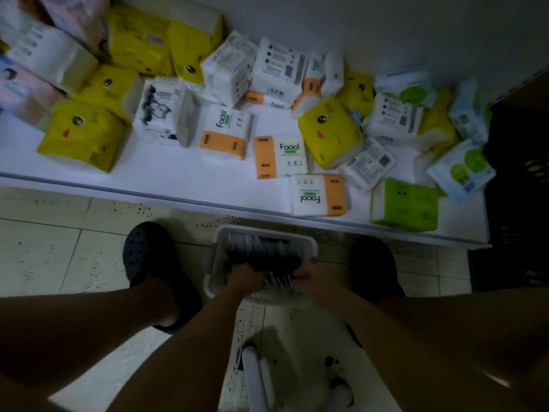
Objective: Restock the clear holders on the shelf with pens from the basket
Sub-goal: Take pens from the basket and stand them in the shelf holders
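Note:
A white basket (218,251) stands on the tiled floor between my feet, filled with dark pens (261,254) lying side by side. Both my hands reach down into it. My left hand (245,276) curls over a bundle of the pens at the basket's near side. My right hand (306,278) grips the same bundle from the right, with pale pen ends showing between the two hands. No clear holders are in view.
A low white shelf (178,179) runs across ahead, littered with tissue packs in yellow, orange, green and white. Dark crates (517,203) stand at the right. My dark clogs flank the basket. A white stool leg (255,379) sits below me.

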Tool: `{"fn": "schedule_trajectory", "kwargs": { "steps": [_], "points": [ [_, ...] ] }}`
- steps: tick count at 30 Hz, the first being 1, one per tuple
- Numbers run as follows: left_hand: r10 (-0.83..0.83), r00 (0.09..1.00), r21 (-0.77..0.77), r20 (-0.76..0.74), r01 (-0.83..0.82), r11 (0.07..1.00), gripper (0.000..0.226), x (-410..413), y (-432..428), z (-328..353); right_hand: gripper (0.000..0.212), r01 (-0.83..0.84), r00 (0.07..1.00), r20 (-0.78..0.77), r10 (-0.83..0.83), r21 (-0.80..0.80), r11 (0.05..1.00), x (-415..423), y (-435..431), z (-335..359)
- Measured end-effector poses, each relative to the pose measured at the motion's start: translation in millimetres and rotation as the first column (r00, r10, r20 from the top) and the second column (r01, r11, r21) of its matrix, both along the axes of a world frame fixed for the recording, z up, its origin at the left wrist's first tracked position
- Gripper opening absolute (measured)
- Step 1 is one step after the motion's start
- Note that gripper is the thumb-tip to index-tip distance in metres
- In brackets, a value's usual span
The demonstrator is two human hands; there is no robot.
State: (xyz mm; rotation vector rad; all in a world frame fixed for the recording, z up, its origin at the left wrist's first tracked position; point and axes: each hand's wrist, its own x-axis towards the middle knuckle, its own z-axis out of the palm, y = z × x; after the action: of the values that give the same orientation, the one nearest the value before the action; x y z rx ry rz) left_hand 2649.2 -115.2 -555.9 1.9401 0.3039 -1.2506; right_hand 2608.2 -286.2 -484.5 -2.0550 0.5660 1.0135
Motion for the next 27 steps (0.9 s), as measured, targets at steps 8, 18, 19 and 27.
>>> {"fn": "schedule_trajectory", "kwargs": {
  "steps": [8, 18, 19, 27],
  "points": [
    [-0.129, 0.991, 0.04, -0.038, 0.13, 0.991, 0.045, -7.5, -10.9, -5.4, 0.018, -0.012, 0.998, -0.058, 0.012, 0.008, 1.0, -20.7, 7.6, -12.0],
    [0.122, 0.967, 0.125, 0.222, -0.153, 0.98, 0.02, -11.9, -8.0, 13.7, 0.025, -0.085, 0.996, -0.005, 0.085, -0.023, 0.996, -10.7, 18.3, -24.1],
    [0.153, 0.96, 0.109, 0.235, -0.182, 0.977, 0.017, -13.5, -6.6, 16.6, 0.025, -0.117, 0.993, -0.028, 0.116, -0.023, 0.993, -10.2, 19.7, -26.7],
    [0.329, 0.936, -0.02, 0.129, -0.329, 0.944, 0.065, -20.5, 23.4, 45.1, 0.012, -0.343, 0.937, 0.023, 0.348, -0.127, 0.931, 5.5, 46.4, -55.2]
  ]
}}
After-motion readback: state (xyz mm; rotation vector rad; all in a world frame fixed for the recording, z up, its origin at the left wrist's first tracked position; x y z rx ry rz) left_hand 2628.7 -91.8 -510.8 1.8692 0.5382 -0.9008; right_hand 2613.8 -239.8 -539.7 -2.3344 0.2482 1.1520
